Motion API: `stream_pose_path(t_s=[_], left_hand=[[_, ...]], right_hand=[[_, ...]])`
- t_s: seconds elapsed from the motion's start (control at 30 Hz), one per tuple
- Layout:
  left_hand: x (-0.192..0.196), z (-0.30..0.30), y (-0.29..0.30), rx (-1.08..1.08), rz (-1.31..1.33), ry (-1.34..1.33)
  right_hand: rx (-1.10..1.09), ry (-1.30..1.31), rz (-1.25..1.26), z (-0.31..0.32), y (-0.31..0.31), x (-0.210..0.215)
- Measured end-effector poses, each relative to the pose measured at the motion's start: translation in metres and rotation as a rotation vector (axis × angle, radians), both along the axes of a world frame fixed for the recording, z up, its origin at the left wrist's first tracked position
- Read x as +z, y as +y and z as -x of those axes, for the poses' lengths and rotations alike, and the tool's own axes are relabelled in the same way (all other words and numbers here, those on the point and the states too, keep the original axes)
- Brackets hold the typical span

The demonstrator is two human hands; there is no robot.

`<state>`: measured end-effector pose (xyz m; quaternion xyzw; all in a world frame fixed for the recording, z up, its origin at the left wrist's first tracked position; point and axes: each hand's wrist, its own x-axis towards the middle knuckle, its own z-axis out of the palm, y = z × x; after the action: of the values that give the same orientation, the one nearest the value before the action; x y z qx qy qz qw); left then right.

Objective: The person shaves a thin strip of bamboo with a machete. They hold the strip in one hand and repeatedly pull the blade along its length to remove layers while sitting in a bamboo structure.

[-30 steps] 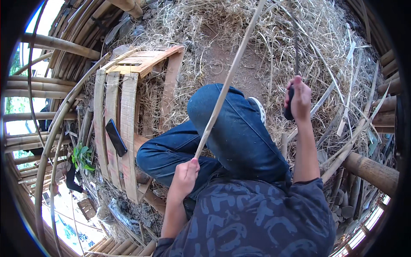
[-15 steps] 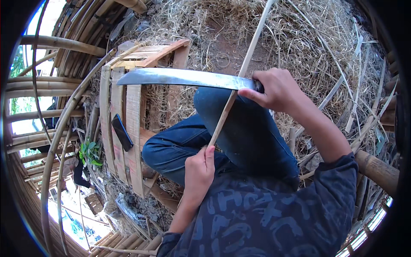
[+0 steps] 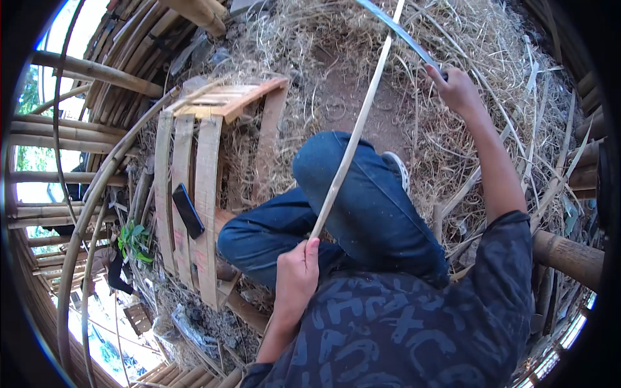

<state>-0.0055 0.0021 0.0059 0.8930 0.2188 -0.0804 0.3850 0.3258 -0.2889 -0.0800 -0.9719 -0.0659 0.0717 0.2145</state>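
We see one long, thin, pale bamboo strip, smooth and slightly bowed, running from the lap up across the raised knee in blue jeans to the top edge of the view. The left hand is curled tight around its lower end, thumb pointing up along it. The right hand, arm stretched out, is clenched on the handle of one long, curved, grey steel blade, which crosses the strip near the top. One slatted bench of flat bamboo boards stands to the left, and one dark, flat rectangular phone lies on it. Dry straw litters the bare brown earth. Round bamboo poles ring the spot.
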Motion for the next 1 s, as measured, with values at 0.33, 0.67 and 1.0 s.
stream_pose_path(t_s=[0.33,0.67,1.0], left_hand=[[-0.002,-0.003,-0.005,-0.018,-0.012,0.041],[-0.006,0.008,0.003,0.014,0.092,-0.019],[-0.025,0.01,0.005,0.067,0.398,0.133]], right_hand=[[0.496,0.041,-0.207,0.123,0.112,0.058],[0.058,0.173,-0.208,0.024,0.067,0.017],[0.482,0.046,-0.24,0.108,0.109,0.05]])
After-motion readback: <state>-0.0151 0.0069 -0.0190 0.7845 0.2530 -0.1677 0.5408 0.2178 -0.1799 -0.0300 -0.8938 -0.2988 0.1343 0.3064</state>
